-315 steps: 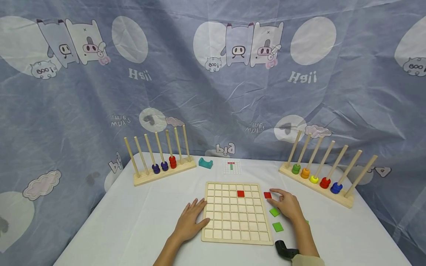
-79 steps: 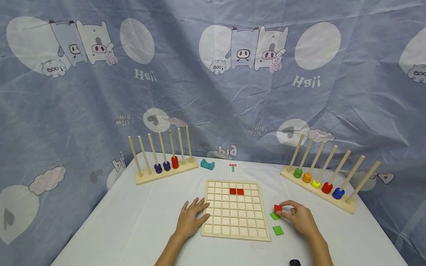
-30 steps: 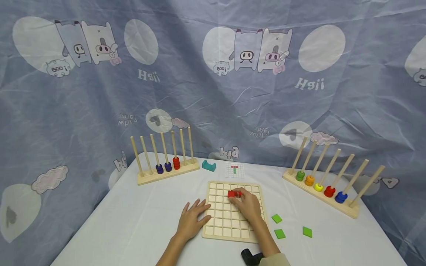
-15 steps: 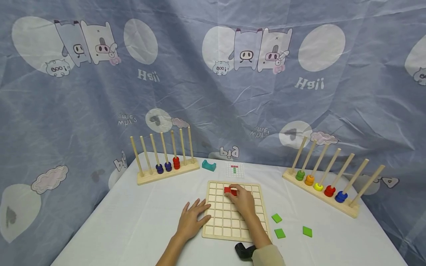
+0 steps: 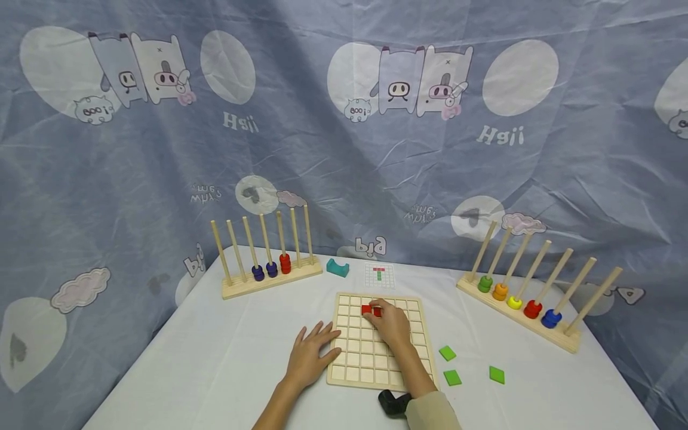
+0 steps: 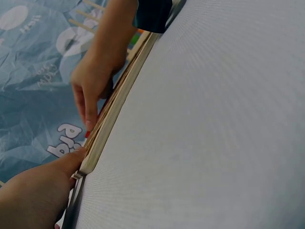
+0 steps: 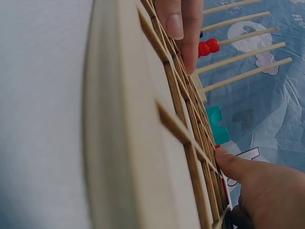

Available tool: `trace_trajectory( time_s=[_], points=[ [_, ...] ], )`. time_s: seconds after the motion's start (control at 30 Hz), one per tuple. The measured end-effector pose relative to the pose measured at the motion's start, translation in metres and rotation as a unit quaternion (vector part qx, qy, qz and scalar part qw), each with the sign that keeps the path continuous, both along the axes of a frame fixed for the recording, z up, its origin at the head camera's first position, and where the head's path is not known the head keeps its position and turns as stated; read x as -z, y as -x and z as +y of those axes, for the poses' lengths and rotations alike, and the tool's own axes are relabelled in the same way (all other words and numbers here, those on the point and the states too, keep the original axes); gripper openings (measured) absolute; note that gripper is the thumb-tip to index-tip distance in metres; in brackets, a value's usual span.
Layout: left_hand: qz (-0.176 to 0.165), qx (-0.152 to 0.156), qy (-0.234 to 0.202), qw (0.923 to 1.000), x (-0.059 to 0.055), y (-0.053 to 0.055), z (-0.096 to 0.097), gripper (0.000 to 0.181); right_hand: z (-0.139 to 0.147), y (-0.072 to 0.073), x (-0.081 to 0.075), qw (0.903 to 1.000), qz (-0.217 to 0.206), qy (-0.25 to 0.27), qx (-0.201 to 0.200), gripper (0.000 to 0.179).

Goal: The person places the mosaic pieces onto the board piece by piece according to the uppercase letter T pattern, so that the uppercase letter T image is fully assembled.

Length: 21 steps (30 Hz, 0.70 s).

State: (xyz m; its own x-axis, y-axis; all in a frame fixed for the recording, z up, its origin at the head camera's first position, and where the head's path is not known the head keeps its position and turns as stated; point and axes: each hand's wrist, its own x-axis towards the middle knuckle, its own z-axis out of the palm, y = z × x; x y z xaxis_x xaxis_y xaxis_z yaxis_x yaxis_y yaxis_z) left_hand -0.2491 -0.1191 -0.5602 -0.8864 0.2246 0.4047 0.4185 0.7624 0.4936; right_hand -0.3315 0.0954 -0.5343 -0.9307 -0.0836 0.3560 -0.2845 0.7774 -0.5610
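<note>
My right hand [image 5: 393, 326] is over the upper part of the wooden grid board [image 5: 366, 361]. Between its thumb and fingertips it pinches a red square tile [image 5: 366, 309], down at a cell in the second row. Just right of that tile a second red tile [image 5: 378, 312] shows partly; the hand covers the cells beyond it. Fingers spread, my left hand [image 5: 309, 358] rests with its fingertips and thumb on the board's left edge. In the right wrist view, the right thumb [image 7: 226, 160] meets a sliver of red at the board's surface.
Three green tiles, a near one [image 5: 452, 377], a far one [image 5: 447, 353] and an outer one [image 5: 497, 375], lie right of the board. Behind it are a printed grid card [image 5: 379, 275] and a teal block [image 5: 337, 268]. Peg racks stand left [image 5: 271, 278] and right [image 5: 518, 307].
My right hand has brought red tiles from the right side onto the board, leftward beside the first one. In the last half second the pinched tile has sunk slightly. The left hand stays at the edge.
</note>
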Motion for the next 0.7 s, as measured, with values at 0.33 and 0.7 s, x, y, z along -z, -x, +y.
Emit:
trace_trajectory(
  time_s=[0.33,0.7],
  points=[
    [-0.002,0.001,0.001,1.0000,0.0000,0.0002,-0.0004,0.042,-0.0004,0.0002,0.0019,0.9999,0.005,-0.010,0.005,0.035],
    [-0.001,0.000,0.006,1.0000,0.0009,0.0002,0.0000,0.042,0.0011,-0.0050,0.0011,0.9999,-0.009,0.011,0.003,0.040]
  ],
)
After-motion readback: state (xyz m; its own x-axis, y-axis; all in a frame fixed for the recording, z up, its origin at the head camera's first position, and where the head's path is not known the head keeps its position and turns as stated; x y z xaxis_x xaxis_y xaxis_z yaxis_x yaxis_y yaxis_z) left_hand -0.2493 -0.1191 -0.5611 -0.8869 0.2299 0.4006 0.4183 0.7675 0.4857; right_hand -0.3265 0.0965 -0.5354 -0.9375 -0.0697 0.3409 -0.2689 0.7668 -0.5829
